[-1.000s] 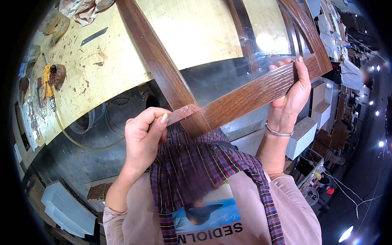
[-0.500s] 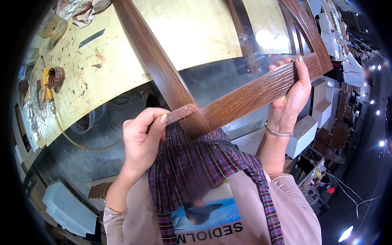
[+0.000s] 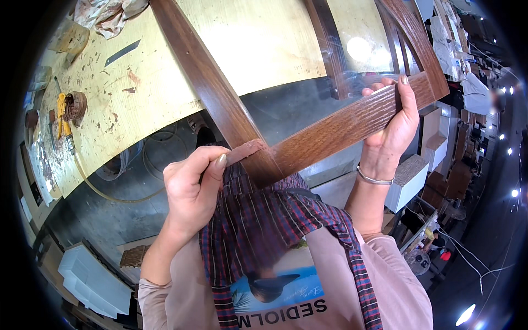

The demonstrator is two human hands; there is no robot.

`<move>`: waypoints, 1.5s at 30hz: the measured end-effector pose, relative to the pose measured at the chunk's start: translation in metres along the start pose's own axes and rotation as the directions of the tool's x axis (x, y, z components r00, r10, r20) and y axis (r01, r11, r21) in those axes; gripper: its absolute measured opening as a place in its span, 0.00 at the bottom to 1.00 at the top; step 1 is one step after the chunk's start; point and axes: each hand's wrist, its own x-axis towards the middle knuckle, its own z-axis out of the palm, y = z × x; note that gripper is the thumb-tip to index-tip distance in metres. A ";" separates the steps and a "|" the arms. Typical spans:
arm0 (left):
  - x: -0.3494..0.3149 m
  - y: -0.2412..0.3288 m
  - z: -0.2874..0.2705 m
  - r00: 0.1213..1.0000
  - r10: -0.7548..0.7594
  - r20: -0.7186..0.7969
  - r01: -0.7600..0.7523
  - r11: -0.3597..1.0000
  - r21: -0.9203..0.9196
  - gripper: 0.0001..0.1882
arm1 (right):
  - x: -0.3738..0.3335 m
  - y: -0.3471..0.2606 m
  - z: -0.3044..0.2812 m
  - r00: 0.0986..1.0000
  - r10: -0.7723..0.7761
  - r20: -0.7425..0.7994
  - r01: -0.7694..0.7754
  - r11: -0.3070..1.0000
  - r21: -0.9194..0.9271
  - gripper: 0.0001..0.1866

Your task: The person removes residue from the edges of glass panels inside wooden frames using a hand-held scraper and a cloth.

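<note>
My left hand [image 3: 193, 184] pinches a narrow flat scraper [image 3: 245, 152], smeared with reddish-brown paste, between thumb and fingers. Its far end touches the brown wooden frame [image 3: 212, 96] near the corner where two rails meet. On the right, my right hand [image 3: 391, 113] is wrapped round the frame's lower rail [image 3: 341, 125], thumb on top and fingers behind. A clear pane, probably glass, seems to fill the frame, as reflections show on it. The frame's corner tilts toward my striped apron [image 3: 258, 231].
A pale worktable [image 3: 137, 93] with brown smears lies beyond. On it are a dark flat blade [image 3: 122, 53], a crumpled cloth [image 3: 113, 16], a cloudy plastic tub [image 3: 70, 39] and a yellow air tool [image 3: 61, 115] with a hose. White stepped blocks [image 3: 94, 280] stand at lower left.
The scraper has shifted and tilted slightly at the frame's corner, along with my left hand. My right hand keeps the same hold on the rail.
</note>
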 end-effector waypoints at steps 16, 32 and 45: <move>-0.002 -0.003 0.003 0.986 -0.158 0.061 0.160 0.986 -0.038 0.05 | -0.013 -0.004 0.003 0.989 -0.113 0.091 0.121 0.988 -0.093 0.09; 0.024 -0.067 -0.187 0.686 -0.200 -0.700 0.108 0.979 -0.174 0.07 | -0.004 -0.006 0.000 0.994 -0.111 0.006 0.111 0.989 -0.098 0.09; 0.072 -0.108 -0.268 0.735 0.407 -0.542 0.399 0.387 0.832 0.09 | 0.004 -0.014 0.004 0.993 -0.112 -0.036 0.105 0.981 -0.162 0.10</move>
